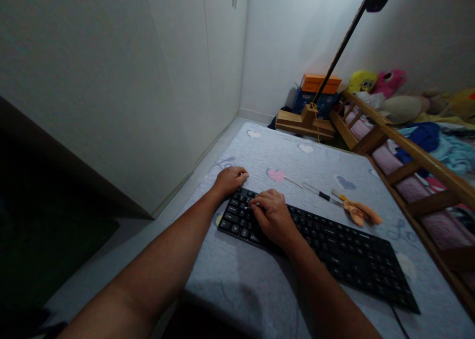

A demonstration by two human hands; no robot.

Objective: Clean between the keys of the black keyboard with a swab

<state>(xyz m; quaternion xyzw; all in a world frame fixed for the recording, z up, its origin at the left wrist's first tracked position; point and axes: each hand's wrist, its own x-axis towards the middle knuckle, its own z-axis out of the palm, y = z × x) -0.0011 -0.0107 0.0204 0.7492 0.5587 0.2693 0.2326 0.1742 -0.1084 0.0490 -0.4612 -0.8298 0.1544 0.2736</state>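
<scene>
A black keyboard [345, 250] lies at a slant on the patterned cloth of the table. Over its left-hand keys is my right hand [272, 213], its fingers pinched on a thin stick with a white tip [247, 208], which looks like a cotton swab. The tip is at the keys. My left hand [230, 179] rests by the far left corner of the keyboard, fingers curled together; whether anything is between them is hidden. Beyond the keyboard lie a wire tool with a black grip [324, 196], a thin light stick [293, 182] and an orange cloth [358, 213].
A light cabinet [178, 72] rises along the left. On the right runs a wooden bed rail [415, 148], with plush toys and clothes behind it. Past the table's far edge stand a wooden base [306, 119] with a slanted pole and an orange box [319, 83].
</scene>
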